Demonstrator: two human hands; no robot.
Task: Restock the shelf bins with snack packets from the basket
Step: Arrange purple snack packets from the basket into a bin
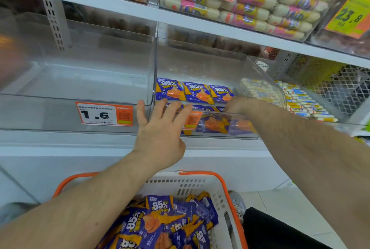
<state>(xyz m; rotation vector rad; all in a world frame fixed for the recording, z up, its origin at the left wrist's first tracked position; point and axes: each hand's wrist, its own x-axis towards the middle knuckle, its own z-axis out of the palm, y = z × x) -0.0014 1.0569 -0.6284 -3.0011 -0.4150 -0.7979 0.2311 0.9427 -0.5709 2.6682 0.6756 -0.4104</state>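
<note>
A white basket [200, 183] with orange handles sits low in front of me, holding several blue and orange snack packets [160, 220]. On the shelf ahead, a clear bin [210, 60] holds a row of the same packets [197, 92]. My left hand [160, 134] lies spread over the bin's front rim, fingers straight, holding nothing. My right hand [238, 105] reaches over the rim into the bin at the right end of the packet row; its fingers are hidden, so I cannot tell what they hold.
A clear bin [80, 80] on the left bears a 1.6 price tag [104, 115]. To the right lies a bin of white and yellow packets [304, 100]. The shelf above carries sausage packs [260, 2] and price tags.
</note>
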